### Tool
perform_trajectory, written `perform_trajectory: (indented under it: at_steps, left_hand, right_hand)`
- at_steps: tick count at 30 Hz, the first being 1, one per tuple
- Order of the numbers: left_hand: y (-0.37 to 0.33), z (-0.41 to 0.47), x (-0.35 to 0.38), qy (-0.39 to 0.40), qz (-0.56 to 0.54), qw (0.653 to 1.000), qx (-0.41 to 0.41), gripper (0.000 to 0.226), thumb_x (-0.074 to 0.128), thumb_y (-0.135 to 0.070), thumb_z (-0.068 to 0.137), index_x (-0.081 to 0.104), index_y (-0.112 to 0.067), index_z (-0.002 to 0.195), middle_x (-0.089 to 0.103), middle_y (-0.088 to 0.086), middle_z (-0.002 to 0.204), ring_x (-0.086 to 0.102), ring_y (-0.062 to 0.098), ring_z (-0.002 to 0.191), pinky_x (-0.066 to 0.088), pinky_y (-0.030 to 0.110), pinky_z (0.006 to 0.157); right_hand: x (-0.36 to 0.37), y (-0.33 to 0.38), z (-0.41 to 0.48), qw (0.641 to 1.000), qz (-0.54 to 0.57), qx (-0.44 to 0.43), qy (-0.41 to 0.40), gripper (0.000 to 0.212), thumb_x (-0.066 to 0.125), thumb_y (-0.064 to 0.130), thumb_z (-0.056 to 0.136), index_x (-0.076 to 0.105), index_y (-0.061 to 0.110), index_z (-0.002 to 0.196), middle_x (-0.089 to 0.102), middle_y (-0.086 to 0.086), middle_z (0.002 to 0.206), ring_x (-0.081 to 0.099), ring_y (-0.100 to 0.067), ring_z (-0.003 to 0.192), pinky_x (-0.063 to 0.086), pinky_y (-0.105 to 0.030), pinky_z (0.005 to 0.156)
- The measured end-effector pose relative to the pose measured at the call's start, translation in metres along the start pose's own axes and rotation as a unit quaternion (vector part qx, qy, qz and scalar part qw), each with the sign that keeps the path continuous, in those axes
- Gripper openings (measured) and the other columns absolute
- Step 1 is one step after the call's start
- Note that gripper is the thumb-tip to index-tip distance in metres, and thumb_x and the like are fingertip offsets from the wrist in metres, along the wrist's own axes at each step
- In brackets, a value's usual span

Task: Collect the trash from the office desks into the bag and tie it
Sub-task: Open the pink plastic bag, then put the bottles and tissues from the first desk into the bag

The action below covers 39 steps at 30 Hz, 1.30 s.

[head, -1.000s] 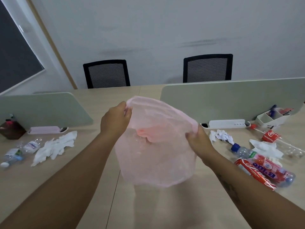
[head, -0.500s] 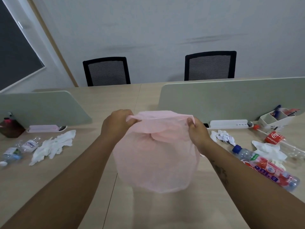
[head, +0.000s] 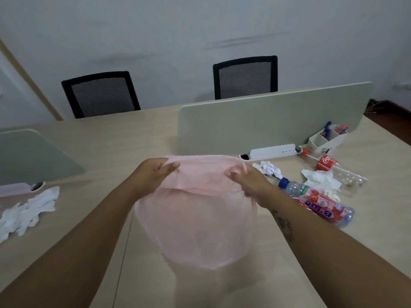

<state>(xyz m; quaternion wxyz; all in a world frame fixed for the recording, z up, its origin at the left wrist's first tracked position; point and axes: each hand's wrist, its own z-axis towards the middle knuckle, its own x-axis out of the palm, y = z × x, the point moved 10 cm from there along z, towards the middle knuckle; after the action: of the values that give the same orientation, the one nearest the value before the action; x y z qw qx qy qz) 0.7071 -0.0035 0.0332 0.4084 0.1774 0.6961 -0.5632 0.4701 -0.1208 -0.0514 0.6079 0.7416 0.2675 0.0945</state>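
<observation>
CHANGE: bag point(head: 195, 218) mouth now drawn taut, frame centre | HANDS: left hand point(head: 153, 174) and right hand point(head: 249, 183) both pinch its rim | STATUS: bag ready; bottle point(head: 320, 201), tissues point(head: 320, 181) uncollected, right.

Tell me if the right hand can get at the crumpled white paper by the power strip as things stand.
Probably yes: the crumpled paper lies just beyond the right hand with nothing between, but that hand grips the pink bag and must release it first.
</observation>
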Motion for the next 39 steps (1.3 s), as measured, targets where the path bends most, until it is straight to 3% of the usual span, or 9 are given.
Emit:
perform_trajectory:
  at_steps: [5, 8, 14, 18, 22, 25, 29, 35, 39]
  left_hand:
    - [0.021, 0.006, 0.009, -0.048, -0.08, 0.991, -0.099, 0.051, 0.046, -0.048, 0.1, 0.059, -0.012, 0.068, 0.055, 0.003, 0.062, 0.049, 0.022, 0.058, 0.037, 0.029, 0.056]
    - [0.028, 0.007, 0.013, -0.052, -0.092, 0.987, -0.119, 0.048, 0.048, -0.046, 0.1, 0.055, -0.015, 0.065, 0.053, 0.006, 0.063, 0.048, 0.021, 0.059, 0.036, 0.029, 0.057]
    - [0.027, 0.005, 0.028, -0.049, -0.099, 0.984, -0.137, 0.049, 0.049, -0.045, 0.1, 0.053, -0.014, 0.063, 0.049, 0.005, 0.058, 0.044, 0.022, 0.054, 0.033, 0.027, 0.051]
    - [0.023, 0.005, 0.046, -0.037, -0.086, 0.987, -0.131, 0.049, 0.047, -0.043, 0.101, 0.054, -0.014, 0.062, 0.05, 0.005, 0.058, 0.045, 0.022, 0.056, 0.034, 0.029, 0.054]
    - [0.02, 0.008, 0.068, -0.011, -0.075, 0.99, -0.123, 0.053, 0.044, -0.043, 0.102, 0.049, -0.015, 0.058, 0.049, 0.0, 0.052, 0.044, 0.023, 0.054, 0.034, 0.028, 0.054]
    - [0.017, 0.009, 0.081, 0.003, -0.062, 0.992, -0.111, 0.054, 0.042, -0.042, 0.103, 0.049, -0.015, 0.057, 0.049, -0.002, 0.049, 0.044, 0.023, 0.052, 0.035, 0.026, 0.051]
    - [0.02, 0.009, 0.089, 0.016, -0.045, 0.993, -0.112, 0.053, 0.041, -0.043, 0.103, 0.052, -0.014, 0.059, 0.049, 0.004, 0.054, 0.044, 0.023, 0.052, 0.038, 0.026, 0.049]
    - [0.017, 0.009, 0.092, 0.016, -0.034, 0.993, -0.114, 0.054, 0.041, -0.042, 0.103, 0.057, -0.011, 0.061, 0.048, 0.007, 0.057, 0.045, 0.025, 0.055, 0.037, 0.027, 0.05]
    - [0.016, 0.006, 0.088, 0.008, -0.045, 0.991, -0.124, 0.056, 0.042, -0.048, 0.101, 0.061, -0.012, 0.063, 0.048, 0.009, 0.059, 0.048, 0.025, 0.057, 0.039, 0.028, 0.053]
  right_hand:
    - [0.001, -0.029, -0.004, 0.997, 0.037, 0.055, 0.038, 0.039, 0.054, 0.054, 0.091, 0.067, 0.022, 0.074, 0.046, 0.003, 0.059, 0.039, -0.011, 0.047, 0.026, -0.023, 0.047]
    - [0.008, -0.042, -0.009, 0.992, 0.044, 0.093, 0.068, 0.035, 0.047, 0.047, 0.098, 0.064, 0.018, 0.086, 0.049, 0.012, 0.048, 0.042, -0.002, 0.037, 0.031, -0.019, 0.041]
    - [-0.024, -0.065, -0.011, 0.996, 0.031, 0.085, 0.003, 0.069, 0.056, 0.069, 0.081, 0.063, 0.005, 0.107, 0.065, 0.0, 0.09, 0.061, -0.017, 0.077, 0.049, -0.029, 0.074]
    - [-0.064, -0.075, -0.016, 0.995, 0.034, 0.066, -0.064, 0.064, 0.056, 0.073, 0.078, 0.065, 0.014, 0.103, 0.066, 0.004, 0.105, 0.061, -0.015, 0.099, 0.047, -0.031, 0.085]
    - [-0.111, -0.098, -0.022, 0.981, -0.13, 0.036, -0.138, 0.056, 0.064, 0.066, 0.077, 0.064, 0.026, 0.116, 0.061, 0.002, 0.118, 0.057, -0.019, 0.111, 0.048, -0.034, 0.087]
    - [-0.142, -0.125, -0.03, 0.9, -0.396, 0.062, -0.173, 0.063, 0.066, 0.055, 0.079, 0.049, 0.032, 0.136, 0.05, -0.004, 0.135, 0.045, -0.029, 0.123, 0.04, -0.042, 0.099]
    - [-0.161, -0.174, -0.046, 0.853, -0.479, 0.133, -0.156, 0.079, 0.067, 0.043, 0.082, 0.025, 0.036, 0.148, 0.037, -0.009, 0.143, 0.039, -0.036, 0.127, 0.041, -0.047, 0.099]
    - [-0.134, -0.174, -0.053, 0.953, -0.262, 0.11, -0.101, 0.09, 0.071, 0.053, 0.071, 0.024, 0.037, 0.146, 0.044, -0.005, 0.136, 0.051, -0.027, 0.117, 0.049, -0.044, 0.094]
    - [-0.07, -0.159, -0.089, 0.987, -0.128, 0.101, 0.001, 0.08, 0.074, 0.03, 0.073, 0.031, 0.034, 0.14, 0.052, 0.0, 0.124, 0.061, -0.015, 0.102, 0.053, -0.026, 0.072]
